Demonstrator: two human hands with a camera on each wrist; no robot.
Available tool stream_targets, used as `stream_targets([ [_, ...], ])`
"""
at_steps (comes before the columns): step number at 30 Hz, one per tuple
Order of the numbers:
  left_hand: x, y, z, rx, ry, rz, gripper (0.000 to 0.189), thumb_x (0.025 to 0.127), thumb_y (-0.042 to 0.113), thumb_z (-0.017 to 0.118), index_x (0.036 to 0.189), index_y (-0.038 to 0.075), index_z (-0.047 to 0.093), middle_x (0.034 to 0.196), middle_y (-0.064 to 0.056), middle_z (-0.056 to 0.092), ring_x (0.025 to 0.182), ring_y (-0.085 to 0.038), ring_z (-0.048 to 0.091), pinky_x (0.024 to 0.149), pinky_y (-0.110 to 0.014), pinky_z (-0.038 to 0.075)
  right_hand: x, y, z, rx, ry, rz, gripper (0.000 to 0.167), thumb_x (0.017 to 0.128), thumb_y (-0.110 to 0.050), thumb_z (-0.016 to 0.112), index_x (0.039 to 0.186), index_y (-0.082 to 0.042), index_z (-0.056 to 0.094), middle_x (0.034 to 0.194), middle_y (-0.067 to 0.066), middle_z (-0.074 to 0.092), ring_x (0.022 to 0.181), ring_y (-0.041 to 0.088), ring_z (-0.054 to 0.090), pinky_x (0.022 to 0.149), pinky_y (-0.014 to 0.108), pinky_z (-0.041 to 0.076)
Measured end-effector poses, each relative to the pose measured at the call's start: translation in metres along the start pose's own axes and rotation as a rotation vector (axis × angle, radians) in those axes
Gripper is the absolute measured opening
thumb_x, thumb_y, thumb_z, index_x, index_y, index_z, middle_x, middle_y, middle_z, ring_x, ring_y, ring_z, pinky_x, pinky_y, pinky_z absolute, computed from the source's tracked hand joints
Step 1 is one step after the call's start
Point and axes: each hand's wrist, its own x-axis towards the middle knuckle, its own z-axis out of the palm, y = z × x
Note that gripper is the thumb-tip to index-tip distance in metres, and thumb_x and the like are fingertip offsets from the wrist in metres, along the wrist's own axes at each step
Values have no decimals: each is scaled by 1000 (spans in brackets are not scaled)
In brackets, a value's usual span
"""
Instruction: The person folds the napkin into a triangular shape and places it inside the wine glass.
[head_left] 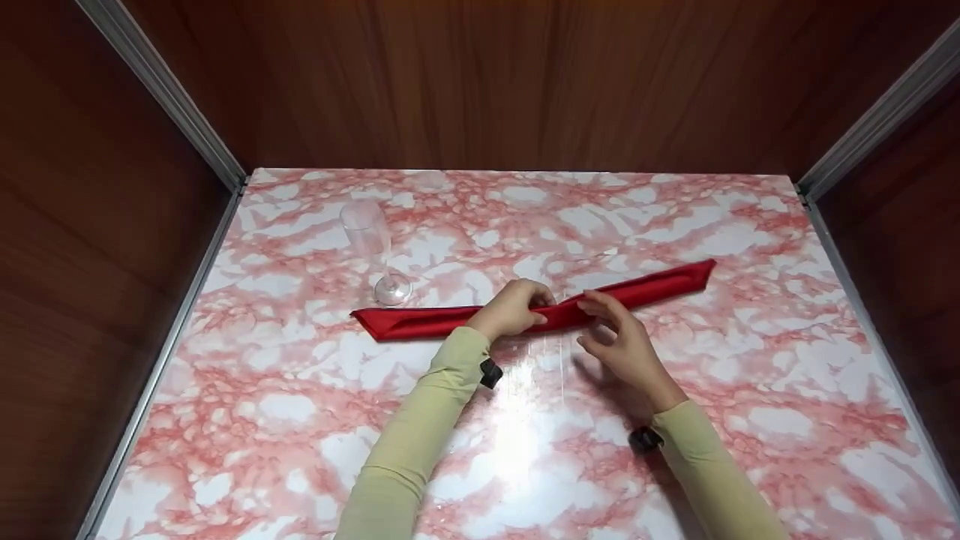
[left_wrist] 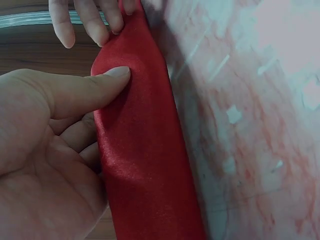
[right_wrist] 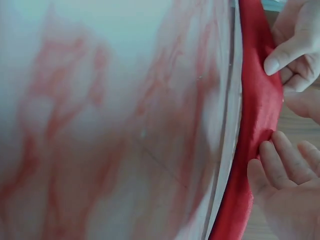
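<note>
A shiny red cloth (head_left: 667,285), folded into a long narrow strip with slanted ends, lies across the table and bends slightly near its middle. My left hand (head_left: 510,309) pinches it there, the thumb on top in the left wrist view and the other fingers partly hidden behind the cloth. Just to the right, my right hand (head_left: 630,349) touches the strip with loosely bent fingertips. Its thumb stays apart from those fingers in the head view. Behind the cloth's left half stands a clear stemmed glass (head_left: 393,290).
The tabletop (head_left: 285,450) has a red-and-white marbled surface with a bright glare near the front middle. Brown wood-grain panels (head_left: 525,90) rise behind it and at both sides, with metal strips (head_left: 165,90) along the corners.
</note>
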Motion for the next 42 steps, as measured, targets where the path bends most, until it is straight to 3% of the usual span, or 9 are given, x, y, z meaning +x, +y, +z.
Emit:
stream_targets([
  [7,-4,8,-4,-129,12,45,19,80,-8,71,98,-2,68,93,-9,68,89,-14,62,83,-22,47,2,-4,1,39,31,-35,62,80,16,66,137,7,42,128,29,53,123,42,44,102,61,30],
  [14,-8,14,-5,-226,16,64,19,80,-11,68,97,-4,65,98,-10,68,97,-13,63,86,-18,46,3,-10,2,68,46,-47,62,80,19,61,138,8,40,130,27,52,126,38,43,107,54,29],
  [22,-14,30,-12,-359,73,86,18,84,-10,66,100,-2,64,102,-9,68,100,-11,63,88,-20,46,8,-24,-4,82,58,-155,61,79,24,54,137,10,40,127,30,52,125,41,43,108,45,31],
  [35,-22,55,-25,-440,129,234,24,87,-7,64,111,-4,64,107,-11,67,102,-10,60,93,-25,44,18,-48,-13,147,80,-258,55,83,25,51,136,14,39,127,35,50,123,37,46,106,45,34],
  [42,-26,68,-34,-511,164,240,28,88,-4,64,116,-4,62,113,-11,65,105,-12,59,94,-24,43,25,-63,-18,138,102,-297,54,83,25,53,134,12,44,124,35,51,121,41,47,105,42,36],
])
